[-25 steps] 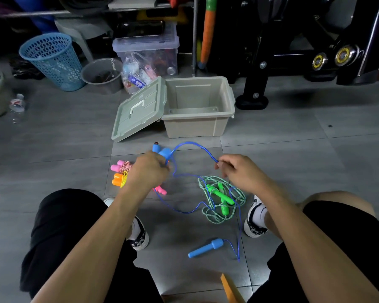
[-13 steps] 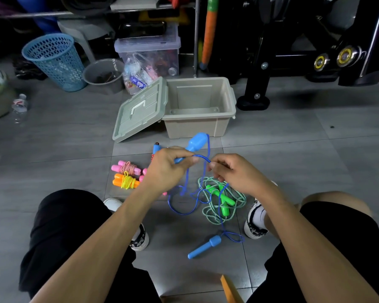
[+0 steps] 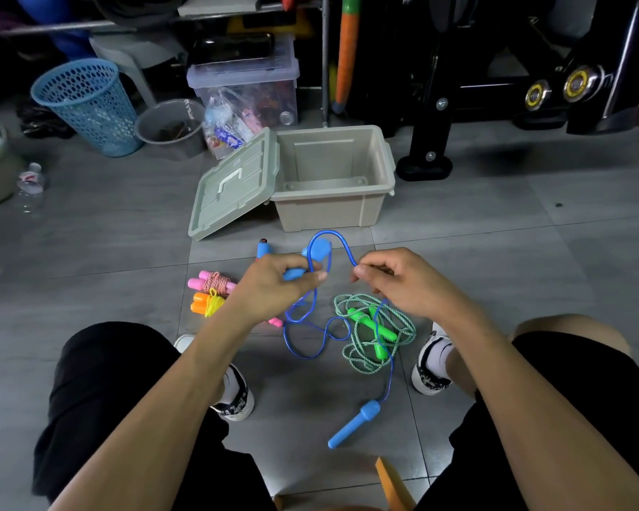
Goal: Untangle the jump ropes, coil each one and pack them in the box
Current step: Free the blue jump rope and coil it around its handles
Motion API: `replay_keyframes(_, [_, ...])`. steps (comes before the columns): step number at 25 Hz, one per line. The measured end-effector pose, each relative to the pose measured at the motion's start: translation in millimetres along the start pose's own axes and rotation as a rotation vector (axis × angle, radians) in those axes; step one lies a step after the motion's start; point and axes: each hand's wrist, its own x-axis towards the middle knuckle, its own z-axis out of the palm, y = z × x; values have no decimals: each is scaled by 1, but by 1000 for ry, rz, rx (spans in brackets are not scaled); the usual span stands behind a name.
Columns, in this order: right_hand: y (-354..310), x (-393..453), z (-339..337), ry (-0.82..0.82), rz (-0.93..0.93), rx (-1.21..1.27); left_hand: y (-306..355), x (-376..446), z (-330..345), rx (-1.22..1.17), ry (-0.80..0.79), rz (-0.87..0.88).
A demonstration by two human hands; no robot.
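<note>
My left hand (image 3: 273, 285) grips one blue handle (image 3: 320, 250) of the blue jump rope (image 3: 312, 339) together with a loop of its cord. My right hand (image 3: 403, 284) pinches the same cord a little to the right, so a loop arches between both hands. The cord trails down to the other blue handle (image 3: 355, 424) lying on the floor. A green rope (image 3: 375, 331) with green handles lies loosely coiled under my right hand. Coiled pink (image 3: 211, 282) and orange (image 3: 205, 303) ropes rest left of my left hand. The beige box (image 3: 332, 204) stands open beyond, nothing inside.
The box lid (image 3: 233, 186) leans against the box's left side. A small blue object (image 3: 263, 248) lies behind my left hand. A blue basket (image 3: 85, 105), grey bucket (image 3: 170, 123) and clear storage bin (image 3: 244, 90) stand at the back left; black exercise equipment (image 3: 495, 86) at the back right.
My left hand turned the blue handle over and gathered another loop of cord. My right hand slid along the cord, and the floor handle shifted slightly as cord was drawn up.
</note>
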Motion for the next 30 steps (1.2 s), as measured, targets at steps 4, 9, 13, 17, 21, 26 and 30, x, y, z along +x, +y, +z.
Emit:
replay_keyframes(4, [-2, 0, 1, -30, -19, -27, 2, 6, 0, 71, 151, -87])
replay_keyframes(9, [2, 0, 1, -84, 40, -168, 7, 1, -1, 20, 66, 30])
replay_keyframes(13, [-1, -2, 3, -103, 14, -86, 10, -2, 16, 134, -23, 240])
replay_keyframes(17, [-1, -4, 2, -141, 11, -39, 10, 0, 21, 106, 17, 340])
replay_keyframes(21, [3, -2, -1, -18, 52, 17, 14, 4, 18, -54, 160, 269])
replay_keyframes(26, [14, 0, -4, 114, 144, 0, 5, 15, -14, -277, 483, 111])
replay_keyframes(30, [7, -2, -5, 220, 7, 23, -8, 16, -14, 84, 134, -85])
